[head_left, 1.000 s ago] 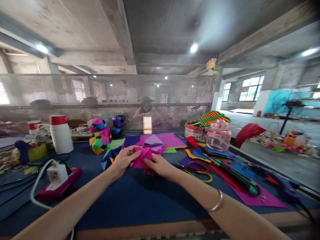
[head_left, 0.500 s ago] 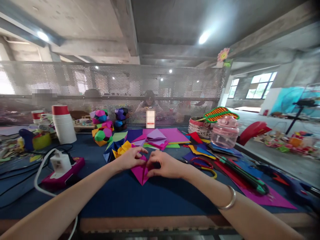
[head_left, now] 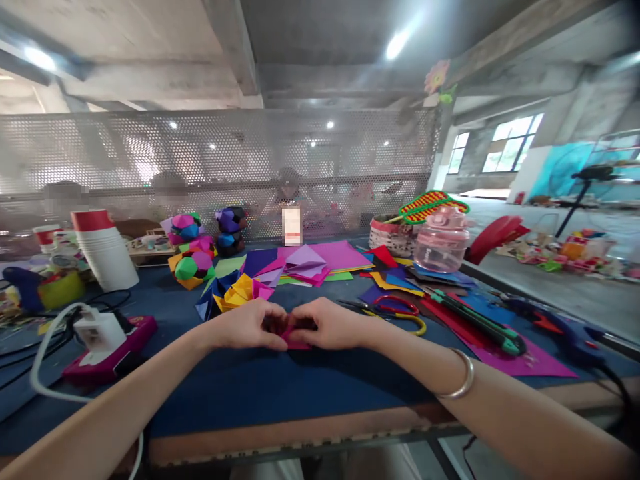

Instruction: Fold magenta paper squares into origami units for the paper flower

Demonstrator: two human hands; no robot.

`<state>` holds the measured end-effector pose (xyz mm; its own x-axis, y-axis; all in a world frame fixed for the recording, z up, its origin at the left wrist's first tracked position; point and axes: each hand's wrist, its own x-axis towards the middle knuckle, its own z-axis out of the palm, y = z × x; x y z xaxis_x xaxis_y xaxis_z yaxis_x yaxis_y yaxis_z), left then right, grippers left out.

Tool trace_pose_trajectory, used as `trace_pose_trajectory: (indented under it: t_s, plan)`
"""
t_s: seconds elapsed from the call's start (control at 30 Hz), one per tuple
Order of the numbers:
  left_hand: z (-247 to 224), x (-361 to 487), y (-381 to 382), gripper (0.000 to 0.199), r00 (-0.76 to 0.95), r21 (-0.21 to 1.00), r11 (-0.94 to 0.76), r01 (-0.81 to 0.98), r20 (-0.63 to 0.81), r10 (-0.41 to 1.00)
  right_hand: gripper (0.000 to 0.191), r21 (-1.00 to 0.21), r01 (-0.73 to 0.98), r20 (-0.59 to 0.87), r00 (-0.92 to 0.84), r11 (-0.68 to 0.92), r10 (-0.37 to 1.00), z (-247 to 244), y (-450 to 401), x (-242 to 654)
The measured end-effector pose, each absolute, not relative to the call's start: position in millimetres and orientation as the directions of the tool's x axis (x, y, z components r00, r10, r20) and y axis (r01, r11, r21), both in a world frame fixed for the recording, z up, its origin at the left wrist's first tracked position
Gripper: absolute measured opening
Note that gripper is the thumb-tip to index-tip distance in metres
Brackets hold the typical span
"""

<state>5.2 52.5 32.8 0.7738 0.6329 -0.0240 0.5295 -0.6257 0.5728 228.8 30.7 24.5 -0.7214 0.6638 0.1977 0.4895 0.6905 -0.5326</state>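
A small piece of magenta paper (head_left: 299, 343) is pinched between my two hands, low over the dark blue table. My left hand (head_left: 257, 325) closes on its left side, thumb toward me. From the right, my right hand (head_left: 325, 325) grips it with bent fingers, and a silver bangle circles that wrist. Most of the paper is hidden by the fingers. Just beyond my left hand lie folded yellow paper (head_left: 236, 292) and folded dark blue paper (head_left: 213, 300). Red-and-yellow-handled scissors (head_left: 397, 309) rest to the right of my right hand.
A paper stack (head_left: 343, 257) lies at the back. Left are a magenta power strip (head_left: 127, 347), paper cups (head_left: 103, 250) and faceted paper balls (head_left: 193, 267). Right are a green-and-black utility knife (head_left: 480, 323), a pink bottle (head_left: 441, 243), a basket (head_left: 390, 237) and a glue gun (head_left: 560, 330). People sit behind the mesh screen.
Both hands have come together and closed around the magenta paper, whose pointed lower tip showed before and is now mostly covered. The camera view has shifted slightly.
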Motion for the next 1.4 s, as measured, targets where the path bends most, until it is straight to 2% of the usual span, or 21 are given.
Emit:
trace_pose_trajectory:
  t_s: [0.13, 0.27, 0.37, 0.6, 0.93, 1.4]
  plan:
    - [24.2, 11.1, 52.0, 0.022, 0.767, 0.548, -0.625, 0.555, -0.048, 0.639, 0.010, -0.577, 0.491, 0.125, -0.737, 0.653, 0.664, 28.3, 41.7, 238.0]
    - [20.3, 15.0, 50.9, 0.022, 0.767, 0.552, -0.621, 0.556, -0.054, 0.640, 0.017, -0.641, 0.488, 0.001, -0.772, 0.593, 0.636, 29.1, 50.9, 247.3]
    - [17.3, 15.4, 51.9, 0.022, 0.753, 0.554, -0.612, 0.565, -0.043, 0.656, 0.020, -0.669, 0.498, -0.040, -0.765, 0.552, 0.642, 30.3, 53.5, 251.4]
    - [11.4, 18.7, 51.7, 0.023, 0.703, 0.505, -0.599, 0.621, -0.022, 0.711, 0.022, -0.682, 0.521, -0.057, -0.738, 0.513, 0.673, 32.6, 54.1, 253.1]
    - [14.1, 23.4, 44.9, 0.020, 0.663, 0.461, -0.581, 0.670, -0.020, 0.749, 0.024, -0.692, 0.515, -0.096, -0.760, 0.506, 0.643, 30.9, 56.6, 251.9]
    - [13.6, 25.3, 47.0, 0.021, 0.635, 0.440, -0.553, 0.707, -0.052, 0.770, 0.018, -0.629, 0.551, -0.117, -0.765, 0.548, 0.634, 31.5, 55.4, 249.3]
